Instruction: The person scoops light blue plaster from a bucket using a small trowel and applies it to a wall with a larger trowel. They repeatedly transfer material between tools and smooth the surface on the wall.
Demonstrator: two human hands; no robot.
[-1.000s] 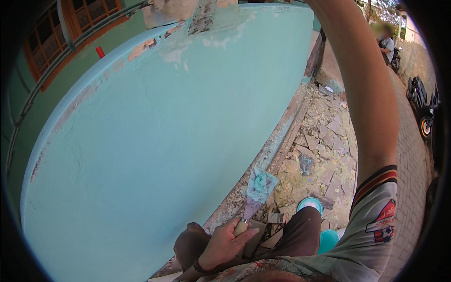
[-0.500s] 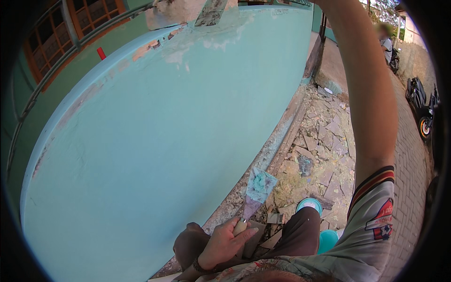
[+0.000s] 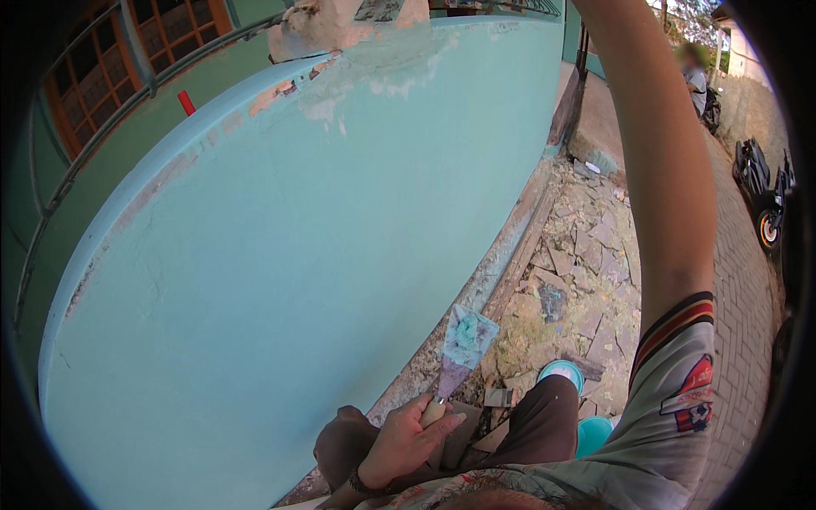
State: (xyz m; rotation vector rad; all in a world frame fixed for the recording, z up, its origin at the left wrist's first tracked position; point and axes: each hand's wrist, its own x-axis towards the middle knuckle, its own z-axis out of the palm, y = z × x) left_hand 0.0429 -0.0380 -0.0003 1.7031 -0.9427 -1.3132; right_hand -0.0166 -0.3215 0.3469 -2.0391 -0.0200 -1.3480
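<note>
My left hand [image 3: 404,446] is closed round the pale handle of a putty knife [image 3: 456,372] in front of my knees. Its wide blade points up and away from me, and a lump of turquoise putty [image 3: 466,331] lies on it. My right arm [image 3: 671,170] is raised along the right side and leaves the picture at the top, so the hand is out of sight. Before me stands a light turquoise wall [image 3: 297,238] with a curved top edge. Bare patches [image 3: 272,100] show along that edge, and paler smears lie below the block at its far end.
A rough pale block [image 3: 310,30] tops the wall; a grey slanted shape [image 3: 378,8] there is unclear. Two turquoise-rimmed tubs [image 3: 592,436] stand by my right leg. Broken tiles [image 3: 595,246] cover the ground. Motorbikes [image 3: 756,178] and a person [image 3: 697,85] are farther right.
The view has shifted slightly. My raised right arm is a little farther left, and the grey shape at the top edge sits higher. My left hand keeps its hold on the putty knife.
</note>
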